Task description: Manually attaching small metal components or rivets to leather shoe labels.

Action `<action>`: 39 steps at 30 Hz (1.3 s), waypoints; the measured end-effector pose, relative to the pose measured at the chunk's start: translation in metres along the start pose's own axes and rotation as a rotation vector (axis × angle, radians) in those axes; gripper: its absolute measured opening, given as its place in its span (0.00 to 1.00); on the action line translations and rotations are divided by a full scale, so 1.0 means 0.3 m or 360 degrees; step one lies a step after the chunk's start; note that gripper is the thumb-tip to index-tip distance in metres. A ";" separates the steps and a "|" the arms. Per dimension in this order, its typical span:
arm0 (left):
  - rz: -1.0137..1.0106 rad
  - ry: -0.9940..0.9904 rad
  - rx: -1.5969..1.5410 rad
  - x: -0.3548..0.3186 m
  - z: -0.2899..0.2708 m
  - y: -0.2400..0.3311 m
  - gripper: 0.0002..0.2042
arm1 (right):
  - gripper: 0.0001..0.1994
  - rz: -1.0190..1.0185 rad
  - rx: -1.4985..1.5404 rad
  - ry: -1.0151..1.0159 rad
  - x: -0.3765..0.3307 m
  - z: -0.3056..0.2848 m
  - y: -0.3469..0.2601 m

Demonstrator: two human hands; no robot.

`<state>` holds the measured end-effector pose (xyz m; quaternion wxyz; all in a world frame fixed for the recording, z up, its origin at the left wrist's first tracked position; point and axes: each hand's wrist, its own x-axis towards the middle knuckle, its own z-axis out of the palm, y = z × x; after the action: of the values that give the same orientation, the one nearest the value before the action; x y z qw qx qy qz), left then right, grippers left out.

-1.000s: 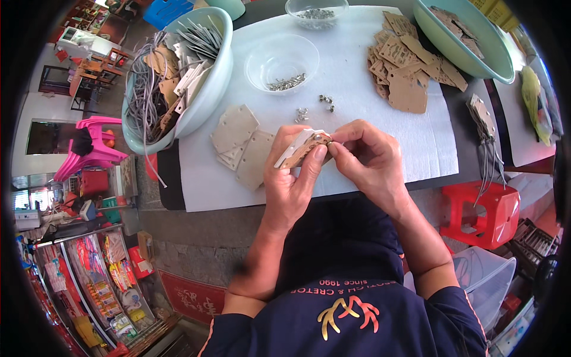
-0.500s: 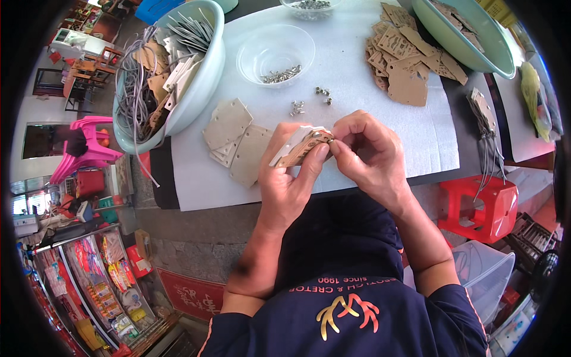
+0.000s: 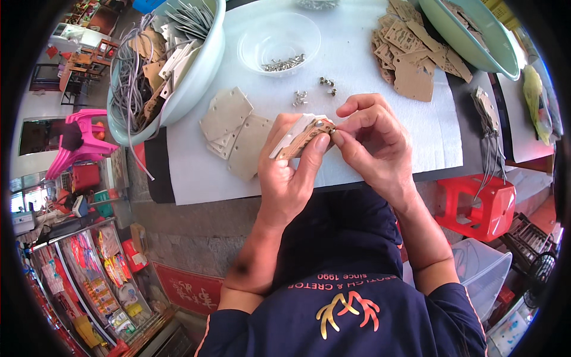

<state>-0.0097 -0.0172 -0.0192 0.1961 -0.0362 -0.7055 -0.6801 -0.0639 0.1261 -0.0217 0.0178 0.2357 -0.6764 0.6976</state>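
My left hand (image 3: 291, 166) grips a small stack of tan and white cardboard pieces (image 3: 300, 135) just above the table's front edge. My right hand (image 3: 372, 140) pinches a tiny metal piece against the stack's right end, thumb and forefinger closed on it. Beside my left hand, a few flat beige cardboard plates (image 3: 235, 128) with corner holes lie on the white table cover (image 3: 196, 172). Several small metal fasteners (image 3: 312, 92) are scattered on the cover just beyond my hands.
A pale green basin (image 3: 196, 77) at the left holds grey cords and card pieces. A clear bowl (image 3: 279, 38) holds small metal parts. Brown cardboard tags (image 3: 410, 53) pile at the right beside another green basin (image 3: 476, 35). A red stool (image 3: 479, 205) stands lower right.
The view has shifted so the table's things sit higher in the picture. Both hands stay together on the stack, with my right fingers still working at its end.
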 end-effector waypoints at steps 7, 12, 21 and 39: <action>0.0023 0.0022 0.0060 -0.008 0.005 -0.017 0.06 | 0.05 0.0010 -0.0094 0.0021 0.001 -0.002 -0.012; 0.0071 -0.0015 0.0145 -0.007 0.002 -0.022 0.06 | 0.04 0.0089 -0.0015 -0.0010 0.002 -0.010 -0.013; -0.0003 -0.0018 0.0049 0.002 0.003 0.001 0.07 | 0.04 0.0042 -0.0051 -0.0010 0.004 -0.006 0.001; -0.0010 -0.0002 0.0103 -0.005 0.006 -0.012 0.06 | 0.04 0.0046 -0.0075 -0.0037 0.005 -0.011 -0.004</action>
<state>-0.0098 -0.0154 -0.0231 0.1946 -0.0279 -0.7273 -0.6576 -0.0659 0.1290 -0.0199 0.0055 0.2336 -0.6961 0.6789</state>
